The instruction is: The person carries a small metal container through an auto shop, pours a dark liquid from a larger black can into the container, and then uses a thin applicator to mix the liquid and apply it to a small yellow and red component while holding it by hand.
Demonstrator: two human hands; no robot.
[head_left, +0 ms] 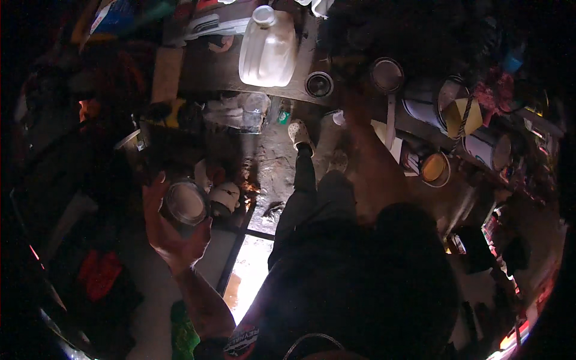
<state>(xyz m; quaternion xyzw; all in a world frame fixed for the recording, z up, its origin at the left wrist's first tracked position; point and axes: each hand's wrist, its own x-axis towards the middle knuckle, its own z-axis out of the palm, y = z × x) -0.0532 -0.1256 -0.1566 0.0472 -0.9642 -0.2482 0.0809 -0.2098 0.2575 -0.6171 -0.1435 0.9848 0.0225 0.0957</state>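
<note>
My left hand (174, 243) is closed round a round tin (185, 203) with a pale disc-like top; I cannot tell whether that is a lid or its contents. Beside the tin sits a rounded whitish object (225, 197). My right arm stretches forward to the bench, and my right hand (355, 111) is in deep shadow with its fingers hard to make out. Close to it is a small white object (339, 118); whether the hand touches it is unclear. A round dark-centred lid or jar (319, 84) lies on the bench just beyond.
A translucent plastic jug (269, 51) stands on the bench (210, 75). Paint-type cans (486, 150) and an open can with orange-yellow contents (434, 168) are at the right. Clear plastic packaging (240, 112) lies below the bench, near my light clog (298, 133). Bright light falls through a gap (252, 270).
</note>
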